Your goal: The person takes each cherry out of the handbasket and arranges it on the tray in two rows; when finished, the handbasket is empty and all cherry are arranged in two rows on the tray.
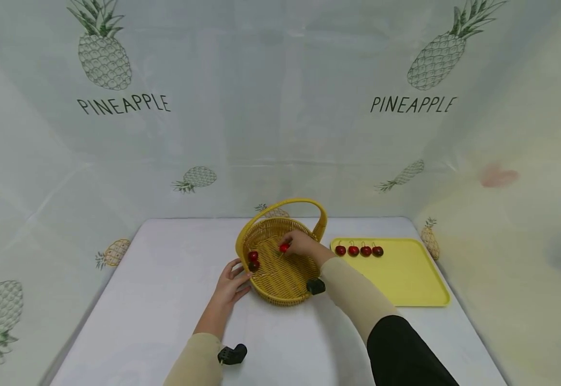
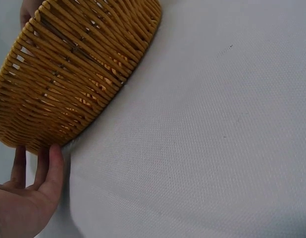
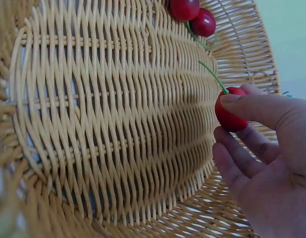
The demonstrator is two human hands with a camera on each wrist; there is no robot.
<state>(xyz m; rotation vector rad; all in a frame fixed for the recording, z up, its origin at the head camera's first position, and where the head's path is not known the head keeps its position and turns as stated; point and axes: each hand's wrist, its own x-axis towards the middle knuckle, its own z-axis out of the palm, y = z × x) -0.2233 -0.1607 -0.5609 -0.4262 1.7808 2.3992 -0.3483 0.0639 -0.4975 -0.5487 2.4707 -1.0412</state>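
A yellow wicker basket with an arched handle stands at the table's middle. Inside it, against its left wall, lie two dark red cherries. My right hand reaches into the basket and pinches a bright red cherry between thumb and fingers, its green stem pointing out. At the basket's left outer side, my left hand touches the wicker with fairly straight fingers. The left wrist view shows those fingertips at the lower edge of the woven wall.
Right of the basket lies a yellow tray with a row of several cherries along its back left edge. My right forearm crosses beside the tray's near left corner. A pineapple-printed sheet hangs behind the white table.
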